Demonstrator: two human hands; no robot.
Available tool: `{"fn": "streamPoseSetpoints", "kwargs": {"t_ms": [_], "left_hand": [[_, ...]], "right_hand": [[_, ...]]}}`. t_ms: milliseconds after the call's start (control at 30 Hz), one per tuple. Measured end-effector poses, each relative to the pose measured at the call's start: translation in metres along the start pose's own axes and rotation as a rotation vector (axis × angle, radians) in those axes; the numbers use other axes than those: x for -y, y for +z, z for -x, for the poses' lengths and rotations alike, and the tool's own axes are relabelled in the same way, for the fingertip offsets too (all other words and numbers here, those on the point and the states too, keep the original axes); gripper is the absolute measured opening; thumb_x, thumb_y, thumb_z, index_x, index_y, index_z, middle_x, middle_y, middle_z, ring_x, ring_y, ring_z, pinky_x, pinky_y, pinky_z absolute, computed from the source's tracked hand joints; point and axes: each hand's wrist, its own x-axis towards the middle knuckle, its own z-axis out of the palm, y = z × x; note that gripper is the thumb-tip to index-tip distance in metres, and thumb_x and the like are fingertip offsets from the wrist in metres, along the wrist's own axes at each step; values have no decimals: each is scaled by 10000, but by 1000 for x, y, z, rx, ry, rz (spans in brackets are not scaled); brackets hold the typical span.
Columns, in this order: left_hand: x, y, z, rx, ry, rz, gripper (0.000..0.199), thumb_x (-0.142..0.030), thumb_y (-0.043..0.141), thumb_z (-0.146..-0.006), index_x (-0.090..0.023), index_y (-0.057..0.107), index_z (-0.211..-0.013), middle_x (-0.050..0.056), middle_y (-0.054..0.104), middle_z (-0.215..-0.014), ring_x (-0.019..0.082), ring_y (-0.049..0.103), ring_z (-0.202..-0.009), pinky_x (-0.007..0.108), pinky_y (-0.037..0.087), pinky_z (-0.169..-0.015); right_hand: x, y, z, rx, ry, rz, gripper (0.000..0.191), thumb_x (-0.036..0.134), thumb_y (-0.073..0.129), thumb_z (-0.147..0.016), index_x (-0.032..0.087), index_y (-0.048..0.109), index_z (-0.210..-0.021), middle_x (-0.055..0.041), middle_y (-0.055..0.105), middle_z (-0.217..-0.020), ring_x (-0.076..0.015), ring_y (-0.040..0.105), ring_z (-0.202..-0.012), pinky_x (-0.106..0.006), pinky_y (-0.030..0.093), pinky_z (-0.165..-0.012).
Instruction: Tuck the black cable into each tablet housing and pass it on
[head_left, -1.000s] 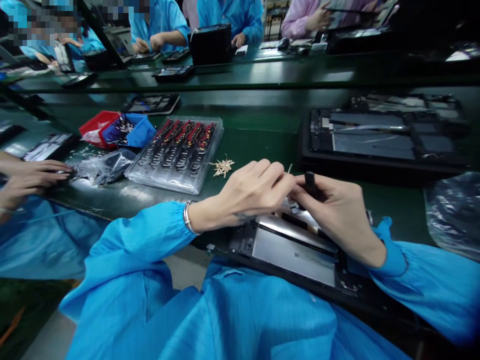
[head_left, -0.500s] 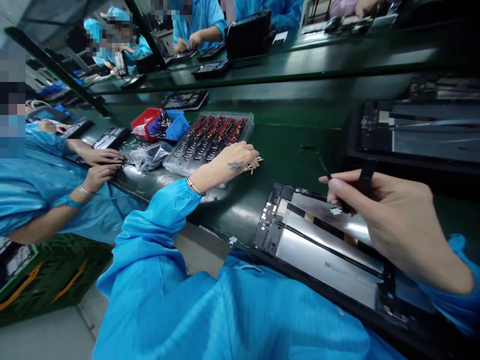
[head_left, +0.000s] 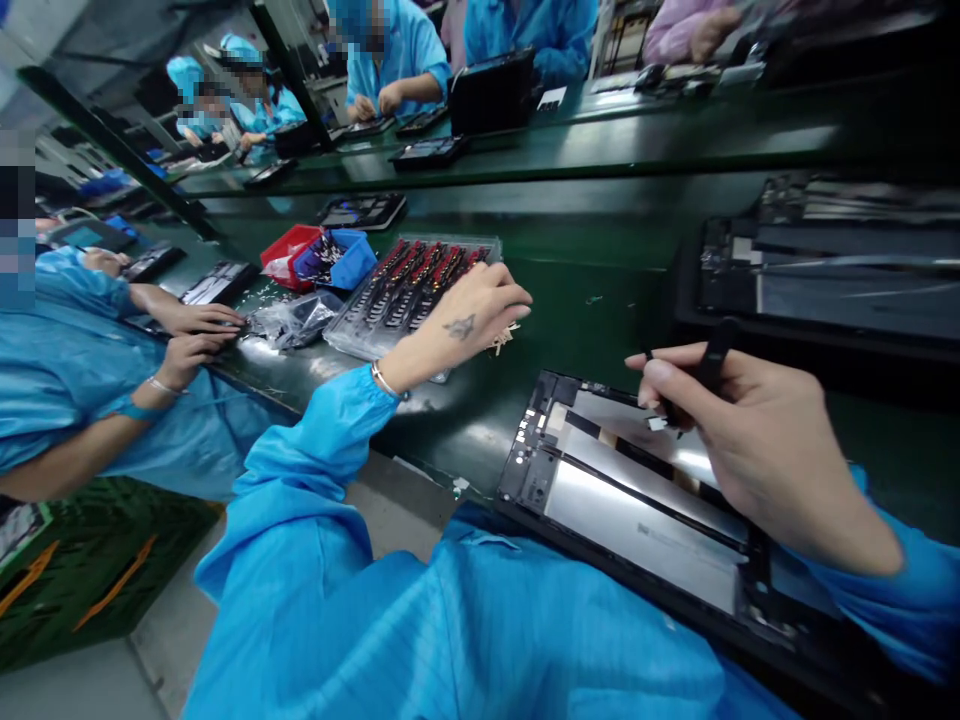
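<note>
The right hand appears to pinch a white-tabbed dark part, best held clear of the opened tablet beneath; the left hand, grip unclear, is beside pale strips.

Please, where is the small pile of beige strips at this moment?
In the head view, the beige strips lie near the middle, on the green table, partly hidden by the left hand, just right of the clear tray.

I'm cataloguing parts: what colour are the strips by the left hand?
The strips are pale tan, best seen in head view.
</note>
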Motion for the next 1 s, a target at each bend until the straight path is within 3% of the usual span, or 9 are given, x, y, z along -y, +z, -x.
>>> {"fn": "streamPoseSetpoints", "kwargs": {"t_ms": [133, 233, 400, 500, 600, 667, 733, 833, 1000], "left_hand": [[-60, 22, -6, 27, -49, 804, 390, -480, 610, -1037, -186, 765, -1242, 70, 717, -1043, 166, 624, -900, 289, 463, -820], [-89, 29, -16, 89, -122, 1166, 435, -577, 626, -1002, -175, 782, -1057, 28, 693, -901, 127, 571, -805, 251, 419, -744], [-92, 10, -37, 254, -9, 980, 420, -521, 679, -951, -140, 719, -779, -25, 521, -686, 91, 411, -656, 252, 276, -610], [-87, -1, -45, 467, 99, 737, 355, -413, 629, -969, -135, 695, -758, -26, 507, -665, 92, 407, -620, 265, 243, -570], [-84, -3, -47, 505, 206, 569, 313, -417, 631, -983, -143, 678, -838, -9, 576, -767, 109, 501, -680, 253, 341, -609], [-83, -1, -45, 353, 303, 503, 386, -518, 714, -949, -148, 662, -1049, 25, 639, -938, 139, 575, -793, 255, 435, -680], [-84, 3, -42, 62, 398, 393, 508, -555, 735, -942, -153, 584, -1214, 74, 648, -1088, 169, 612, -896, 276, 497, -744], [-90, 9, -37, -331, 542, 56, 241, -400, 583, -1068, -171, 574, -1142, 80, 641, -1049, 183, 621, -907, 307, 524, -769], [-103, 12, -35, -534, 633, -313, 163, -182, 491, -1081, -150, 594, -958, 70, 652, -907, 173, 601, -791, 302, 510, -703]], "right_hand": [[1, 7, 3, -13, -14, -101, 235, 417, 808, -823, 196, 733, -793, -12, 650, -656, -132, 603, -642, -224, 446, -518], [-2, 4, 3, -21, -52, -100, 250, 441, 788, -851, 196, 742, -831, 3, 646, -651, -110, 540, -576, -243, 434, -528], [5, -18, -4, -64, -273, 135, 276, 434, 763, -907, 256, 792, -1116, 3, 733, -839, -112, 583, -686, -259, 461, -633], [14, -25, -8, -28, -337, 186, 161, 347, 774, -900, 253, 793, -1029, 8, 754, -888, -125, 646, -779, -260, 495, -701], [19, -26, -7, -26, -343, 190, 52, 266, 747, -916, 228, 764, -885, 31, 685, -737, -103, 608, -698, -248, 464, -649], [18, -25, -6, -43, -316, 159, 76, 246, 744, -918, 217, 742, -848, 40, 653, -686, -93, 571, -645, -250, 435, -603], [18, -25, -4, -59, -279, 100, 93, 248, 738, -924, 211, 725, -839, 42, 646, -668, -90, 546, -613, -257, 419, -576], [18, -23, -2, -56, -252, 22, 119, 265, 742, -927, 204, 707, -832, 41, 642, -655, -90, 523, -587, -263, 403, -550], [21, -19, 2, -59, -291, 28, 122, 256, 744, -926, 202, 701, -826, 38, 648, -664, -89, 520, -591, -266, 390, -547]]}}
